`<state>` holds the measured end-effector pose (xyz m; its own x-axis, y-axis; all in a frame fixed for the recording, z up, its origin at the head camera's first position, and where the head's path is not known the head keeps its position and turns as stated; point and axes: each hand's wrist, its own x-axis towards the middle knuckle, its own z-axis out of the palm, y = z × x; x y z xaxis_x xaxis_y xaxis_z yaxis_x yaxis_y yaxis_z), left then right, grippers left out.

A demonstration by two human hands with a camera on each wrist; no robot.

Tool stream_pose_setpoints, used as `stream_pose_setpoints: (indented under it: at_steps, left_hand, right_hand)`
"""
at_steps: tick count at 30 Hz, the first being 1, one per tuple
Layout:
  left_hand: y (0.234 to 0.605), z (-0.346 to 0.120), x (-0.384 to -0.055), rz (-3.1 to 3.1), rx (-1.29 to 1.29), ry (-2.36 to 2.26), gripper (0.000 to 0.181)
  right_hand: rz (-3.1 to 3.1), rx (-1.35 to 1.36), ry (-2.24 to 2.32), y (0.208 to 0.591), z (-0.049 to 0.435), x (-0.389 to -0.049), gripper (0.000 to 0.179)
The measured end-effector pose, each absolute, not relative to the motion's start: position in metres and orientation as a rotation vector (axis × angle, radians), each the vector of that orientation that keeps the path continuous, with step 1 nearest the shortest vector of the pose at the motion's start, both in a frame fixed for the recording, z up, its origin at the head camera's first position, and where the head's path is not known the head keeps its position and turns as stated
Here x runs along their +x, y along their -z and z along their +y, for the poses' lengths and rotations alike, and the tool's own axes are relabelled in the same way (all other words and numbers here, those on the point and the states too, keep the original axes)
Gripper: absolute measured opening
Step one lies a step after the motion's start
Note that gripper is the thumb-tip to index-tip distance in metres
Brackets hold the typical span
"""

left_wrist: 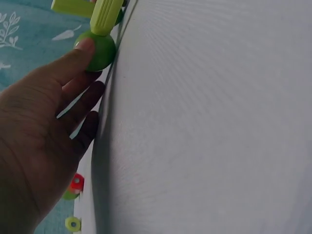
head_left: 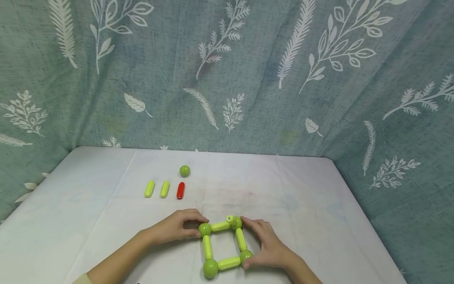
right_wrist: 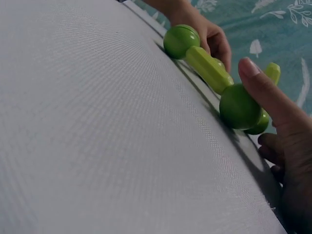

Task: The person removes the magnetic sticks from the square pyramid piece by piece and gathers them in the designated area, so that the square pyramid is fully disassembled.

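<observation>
Head view: pinching far-left ball (head_left: pixel 205 229) of square frame (head_left: pixel 228 263) with left hand (head_left: pixel 177 227), near front of white table (head_left: pixel 301 197); holding right side with half-curled right hand (head_left: pixel 267 246), presumably for steadying. Beyond, likely spares: yellow sticks (head_left: pixel 149 189), red stick (head_left: pixel 180 190), loose ball (head_left: pixel 185 170).

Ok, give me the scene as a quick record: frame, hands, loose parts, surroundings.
Frame: square, four green balls, four yellow-green rods
Extra rod: fifth rod sticking up at far right corner
Left hand: pinches far left ball
Right hand: thumb on near right ball, fingers at far right ball
Loose parts: green ball, two pale rods, red rod
Surface: white table
Backdrop: leaf-patterned fabric
</observation>
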<state>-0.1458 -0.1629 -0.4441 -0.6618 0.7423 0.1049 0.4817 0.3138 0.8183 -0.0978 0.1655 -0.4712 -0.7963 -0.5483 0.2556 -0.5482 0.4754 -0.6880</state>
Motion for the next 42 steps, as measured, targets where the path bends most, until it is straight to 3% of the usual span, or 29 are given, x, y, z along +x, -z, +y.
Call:
stream_pose_setpoints:
  at_steps: [3,8,10,16,24,42]
  left_hand:
    - [0.444,-0.163,-0.145,2.348,1.085,-1.235,0.037]
    - [0.443,-0.165,-0.141,2.360,1.005,-1.229,0.030]
    - [0.443,-0.166,-0.138,2.307,0.978,-1.264,0.027]
    - [0.442,-0.161,-0.134,2.201,0.962,-1.371,0.026]
    - [0.447,-0.129,-0.144,2.469,1.078,-1.466,0.054]
    - [0.454,-0.097,-0.152,2.653,1.008,-1.401,0.041]
  right_hand:
    - [2.659,-0.959,1.374,0.472,0.167,-0.099,0.092]
    - [2.675,-0.901,1.625,0.476,0.167,-0.103,0.038]
    - [2.698,-0.877,1.663,0.478,0.167,-0.104,0.026]
    - [2.684,-0.805,1.685,0.478,0.167,-0.103,0.024]
    - [2.672,-0.832,1.695,0.476,0.166,-0.102,0.024]
    - [2.662,-0.835,1.686,0.475,0.164,-0.103,0.022]
